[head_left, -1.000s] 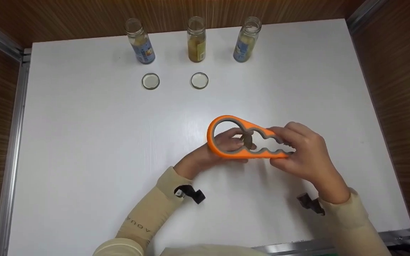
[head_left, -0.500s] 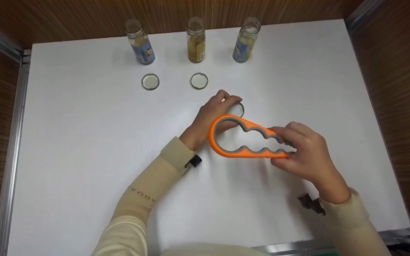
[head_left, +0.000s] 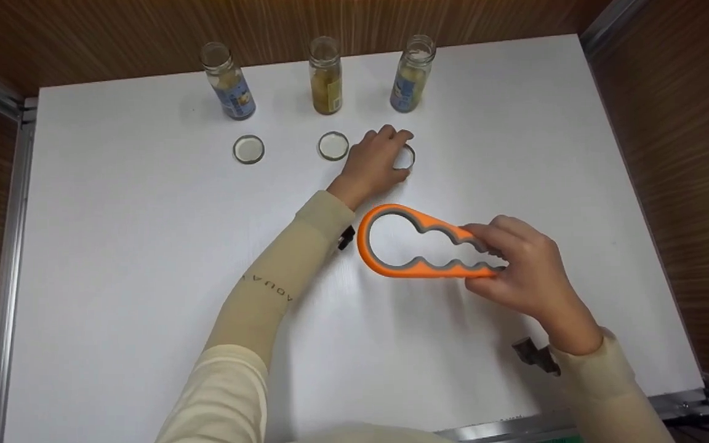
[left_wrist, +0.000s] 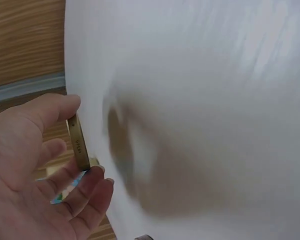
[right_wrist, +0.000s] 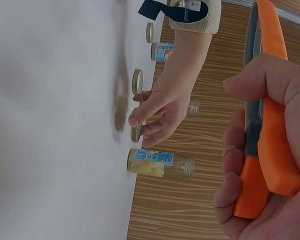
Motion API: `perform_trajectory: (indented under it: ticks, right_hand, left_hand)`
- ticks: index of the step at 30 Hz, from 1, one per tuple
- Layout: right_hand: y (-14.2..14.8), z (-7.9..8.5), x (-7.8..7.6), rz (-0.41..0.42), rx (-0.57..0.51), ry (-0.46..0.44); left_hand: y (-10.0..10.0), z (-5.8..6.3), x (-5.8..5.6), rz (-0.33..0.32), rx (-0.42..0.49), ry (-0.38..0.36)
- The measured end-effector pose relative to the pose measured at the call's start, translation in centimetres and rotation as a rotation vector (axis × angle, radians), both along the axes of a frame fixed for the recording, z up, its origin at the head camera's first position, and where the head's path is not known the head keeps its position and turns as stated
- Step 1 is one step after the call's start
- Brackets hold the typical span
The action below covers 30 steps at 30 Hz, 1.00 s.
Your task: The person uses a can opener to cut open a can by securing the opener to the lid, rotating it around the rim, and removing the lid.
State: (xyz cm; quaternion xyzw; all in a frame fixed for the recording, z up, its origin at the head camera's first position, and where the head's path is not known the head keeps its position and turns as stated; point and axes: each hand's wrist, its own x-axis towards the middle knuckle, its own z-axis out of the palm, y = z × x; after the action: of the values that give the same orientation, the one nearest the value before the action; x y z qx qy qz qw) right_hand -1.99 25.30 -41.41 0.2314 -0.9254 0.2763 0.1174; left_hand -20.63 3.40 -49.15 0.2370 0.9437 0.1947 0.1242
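In the head view my left hand (head_left: 372,161) pinches a round jar lid (head_left: 406,157) by its edges, with its pale inner side up. The left wrist view shows the lid's gold rim (left_wrist: 78,144) between thumb and fingertips, close over the white tabletop. That hand reaches just in front of the right-hand glass jar (head_left: 408,89). My right hand (head_left: 530,264) grips the handle ends of an orange and grey jar opener (head_left: 428,271), held above the table nearer the body. Seen from the right wrist, fingers and thumb curl round its orange handles (right_wrist: 275,145).
Two more lidless glass jars, one at left (head_left: 231,92) and one in the middle (head_left: 326,89), stand along the back wall. Before them lie two upturned lids, left (head_left: 248,149) and middle (head_left: 333,146). Wood-grain panels (head_left: 687,154) border the white table (head_left: 145,246).
My left hand has moved from behind the jar opener forward toward the right-hand jar, carrying the lid close over the table. The right hand and opener have stayed nearly still; the head view has shifted slightly.
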Motion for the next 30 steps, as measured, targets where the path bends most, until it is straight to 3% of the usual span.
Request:
perform_trajectory:
  ticks: [8,25,30]
  right_hand:
    - [-0.1,-0.2,-0.2,0.000,-0.006,0.014]
    - [0.3,-0.7,0.3,-0.029,-0.016,-0.045]
    - [0.3,-0.7,0.4,-0.035,-0.014,-0.069]
  left_hand:
    - [0.4,-1.4,-1.5,0.075,0.117,0.052]
    - [1.9,-2.2,-2.6,0.091,0.050,0.009]
    - [1.8,-2.3,-2.6,0.111,0.082,-0.004]
